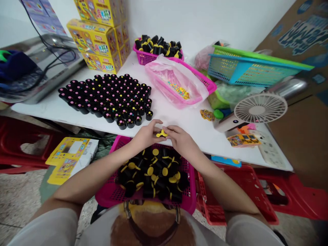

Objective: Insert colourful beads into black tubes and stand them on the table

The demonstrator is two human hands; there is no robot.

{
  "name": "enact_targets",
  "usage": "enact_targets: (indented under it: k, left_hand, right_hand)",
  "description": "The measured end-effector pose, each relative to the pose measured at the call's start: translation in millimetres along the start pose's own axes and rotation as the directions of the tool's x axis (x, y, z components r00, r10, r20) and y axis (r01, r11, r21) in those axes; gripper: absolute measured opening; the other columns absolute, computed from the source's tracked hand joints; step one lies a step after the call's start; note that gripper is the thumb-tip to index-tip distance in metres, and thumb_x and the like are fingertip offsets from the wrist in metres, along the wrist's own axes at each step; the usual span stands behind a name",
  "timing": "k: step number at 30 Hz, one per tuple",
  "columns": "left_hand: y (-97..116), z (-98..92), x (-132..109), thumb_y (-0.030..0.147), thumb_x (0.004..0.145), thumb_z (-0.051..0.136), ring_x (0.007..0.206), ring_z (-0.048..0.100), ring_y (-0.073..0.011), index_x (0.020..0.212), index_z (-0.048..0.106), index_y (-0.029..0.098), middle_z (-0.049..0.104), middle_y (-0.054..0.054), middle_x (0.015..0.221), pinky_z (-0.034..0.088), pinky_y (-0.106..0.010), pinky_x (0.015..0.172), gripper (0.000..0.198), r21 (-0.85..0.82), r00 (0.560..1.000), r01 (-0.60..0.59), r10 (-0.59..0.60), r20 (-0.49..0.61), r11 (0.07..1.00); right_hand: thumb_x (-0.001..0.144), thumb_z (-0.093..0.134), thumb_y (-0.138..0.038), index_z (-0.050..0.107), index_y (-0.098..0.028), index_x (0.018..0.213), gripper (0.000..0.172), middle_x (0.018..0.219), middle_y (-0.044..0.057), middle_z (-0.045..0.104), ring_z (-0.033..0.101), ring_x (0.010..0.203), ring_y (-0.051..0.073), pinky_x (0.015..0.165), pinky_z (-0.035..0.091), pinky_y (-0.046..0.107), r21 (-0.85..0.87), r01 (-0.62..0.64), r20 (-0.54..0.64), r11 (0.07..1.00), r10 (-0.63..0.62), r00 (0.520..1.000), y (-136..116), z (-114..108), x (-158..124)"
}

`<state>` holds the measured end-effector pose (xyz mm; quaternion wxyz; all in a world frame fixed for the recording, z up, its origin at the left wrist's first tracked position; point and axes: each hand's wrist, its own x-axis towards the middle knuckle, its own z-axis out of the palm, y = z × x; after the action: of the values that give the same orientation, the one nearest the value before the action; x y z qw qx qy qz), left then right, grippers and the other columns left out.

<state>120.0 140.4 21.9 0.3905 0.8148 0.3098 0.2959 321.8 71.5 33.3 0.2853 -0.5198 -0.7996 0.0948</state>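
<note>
At the table's front edge, a small yellow piece [162, 133], shaped like the yellow caps below, is held between my two hands. My left hand [148, 132] is closed on it from the left, its index finger arched above. From the other side, my right hand [179, 137] pinches it with the fingertips; whether a black cup is attached is hidden by the fingers. Below my hands, a magenta basket [192, 191] holds many black cups with yellow caps [153, 171]. Ahead to the left stand rows of open black cups [110, 95] with pink and other coloured bits inside.
A pink basket [210, 85] lined with plastic holds small colourful beads [179, 89]. Another basket [143, 58] of capped black cups stands behind it. Yellow boxes [94, 44] are stacked at back left. A small fan [258, 108] and blue basket [230, 70] occupy the right.
</note>
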Motion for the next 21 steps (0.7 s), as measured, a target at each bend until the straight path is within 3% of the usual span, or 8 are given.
enact_targets:
  k: [4,7,11,14,18,21]
  left_hand:
    - [0,1.6,-3,0.031,0.086,0.077,0.076,0.075,-0.0155,0.129,0.045,0.023,0.081,0.001,0.091,0.052,-0.024,0.071,0.054,-0.005,1.0,0.022,-0.022,-0.009,1.0]
    - [2,1.6,-4,0.027,0.085,0.077,0.08,0.076,-0.0157,0.129,0.043,0.023,0.081,0.0,0.097,0.052,-0.024,0.073,0.055,-0.022,0.999,0.044,-0.044,-0.001,0.999]
    - [4,1.5,-4,0.024,0.085,0.077,0.075,0.073,-0.015,0.132,0.042,0.022,0.081,-0.001,0.098,0.051,-0.024,0.071,0.058,-0.001,0.998,0.069,-0.069,0.003,0.998]
    - [5,2.3,-5,0.024,0.089,0.073,0.079,0.074,-0.0148,0.131,0.046,0.022,0.081,-0.001,0.1,0.053,-0.024,0.074,0.05,0.001,0.999,0.042,-0.042,-0.005,0.999]
    - [3,3.8,-7,0.029,0.091,0.074,0.085,0.075,-0.0157,0.114,0.056,0.022,0.079,-0.001,0.1,0.053,-0.024,0.076,0.029,0.013,0.999,-0.032,0.032,-0.009,0.999]
    - [0,4.7,-8,0.031,0.09,0.077,0.078,0.072,-0.0143,0.11,0.058,0.022,0.077,0.001,0.094,0.052,-0.023,0.072,0.029,0.059,0.998,-0.044,0.047,-0.039,0.997]
  right_hand:
    - [0.098,0.036,-0.004,0.051,-0.021,0.158,0.064,0.147,0.014,0.064,0.058,0.141,0.026,0.117,0.052,0.05,-0.151,0.121,0.027,0.981,-0.118,0.993,4,13,-11]
    - [0.1,0.034,-0.005,0.038,-0.018,0.165,0.066,0.155,0.017,0.058,0.053,0.146,0.03,0.12,0.049,0.056,-0.24,0.128,0.053,0.962,-0.119,0.992,1,18,-18]
    - [0.103,0.043,-0.015,0.046,-0.007,0.16,0.057,0.151,0.025,0.059,0.061,0.137,0.037,0.114,0.052,0.06,-0.347,0.11,0.044,0.931,-0.101,0.994,-6,24,-17]
    - [0.104,0.047,-0.021,0.052,-0.002,0.154,0.054,0.147,0.028,0.062,0.063,0.132,0.04,0.111,0.054,0.061,-0.393,0.12,0.036,0.912,-0.115,0.993,-7,26,-15]
    - [0.105,0.045,-0.021,0.051,-0.007,0.155,0.052,0.15,0.025,0.061,0.062,0.136,0.036,0.113,0.055,0.055,-0.314,0.162,0.014,0.935,-0.166,0.986,-2,24,-17]
    - [0.106,0.045,-0.021,0.041,-0.016,0.163,0.057,0.154,0.018,0.06,0.058,0.141,0.032,0.115,0.054,0.055,-0.171,0.141,-0.032,0.975,-0.148,0.988,4,24,-21]
